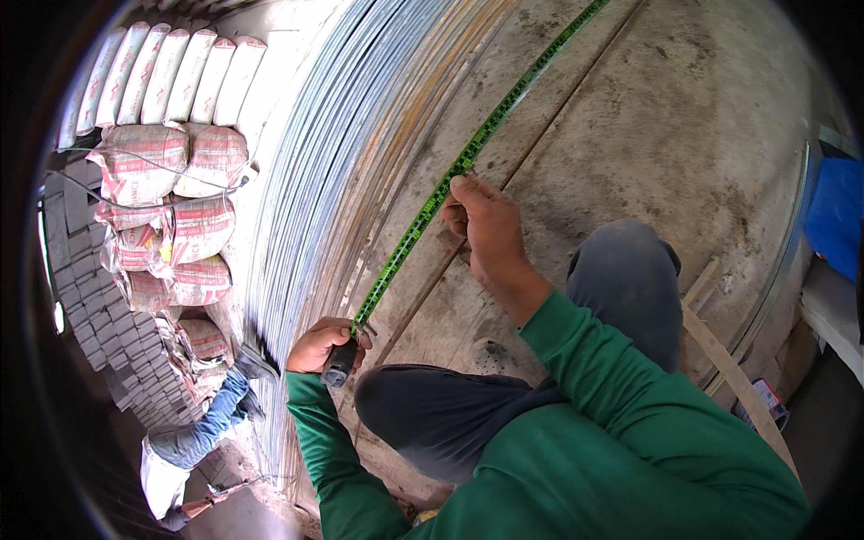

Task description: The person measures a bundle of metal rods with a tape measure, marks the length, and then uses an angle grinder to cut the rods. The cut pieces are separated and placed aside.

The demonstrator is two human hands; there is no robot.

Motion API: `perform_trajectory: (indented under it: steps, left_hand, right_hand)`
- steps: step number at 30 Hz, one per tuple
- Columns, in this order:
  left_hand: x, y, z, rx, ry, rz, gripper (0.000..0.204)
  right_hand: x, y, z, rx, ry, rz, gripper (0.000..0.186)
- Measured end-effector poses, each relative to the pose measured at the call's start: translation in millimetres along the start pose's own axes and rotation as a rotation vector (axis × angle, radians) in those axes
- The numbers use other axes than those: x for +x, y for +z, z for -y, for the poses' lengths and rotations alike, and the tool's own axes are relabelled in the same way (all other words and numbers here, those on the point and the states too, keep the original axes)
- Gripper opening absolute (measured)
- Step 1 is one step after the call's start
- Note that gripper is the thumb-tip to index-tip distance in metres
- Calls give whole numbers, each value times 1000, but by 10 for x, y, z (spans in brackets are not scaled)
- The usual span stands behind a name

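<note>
A bright green tape measure blade (409, 238) runs diagonally from the dark tape measure case (338, 362) up to the top edge of the view, where its far end is out of sight. My left hand (313, 349) is closed around the case, low and left of my knees. Farther along, my right hand (493, 229) pinches the blade between thumb and fingers. Beneath and left of the tape lies a thick bundle of long metal rods (315, 153), some grey, some rusty. The stained concrete floor (630, 153) shows a straight groove on the tape's right.
White tubular sacks (193, 76) and stacked filled bags (202, 229) stand at left, near piled grey blocks (85, 279). Another person (184, 441) bends at the lower left. On the right are a wooden strip (742, 391), a can (765, 400) and a blue object (837, 216).
</note>
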State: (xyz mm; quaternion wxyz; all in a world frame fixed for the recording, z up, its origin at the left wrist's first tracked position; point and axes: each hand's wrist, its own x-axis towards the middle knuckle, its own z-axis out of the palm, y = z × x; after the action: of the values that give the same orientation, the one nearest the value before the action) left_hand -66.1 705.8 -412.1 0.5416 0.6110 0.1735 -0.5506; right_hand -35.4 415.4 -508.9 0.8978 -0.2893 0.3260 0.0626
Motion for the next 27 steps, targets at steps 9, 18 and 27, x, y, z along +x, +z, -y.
perform_trajectory:
  steps: [9,18,27]
  left_hand:
    - [50,-51,18,11,-9,6,44]
    - [442,-263,225,191,-32,-11,38]
    - [926,-382,825,181,30,-125,34]
  right_hand:
    - [11,-10,-3,-12,10,7,16]
    - [199,-123,-201,-130,-1,-102,16]
    - [372,-392,-329,-328,90,-183,21]
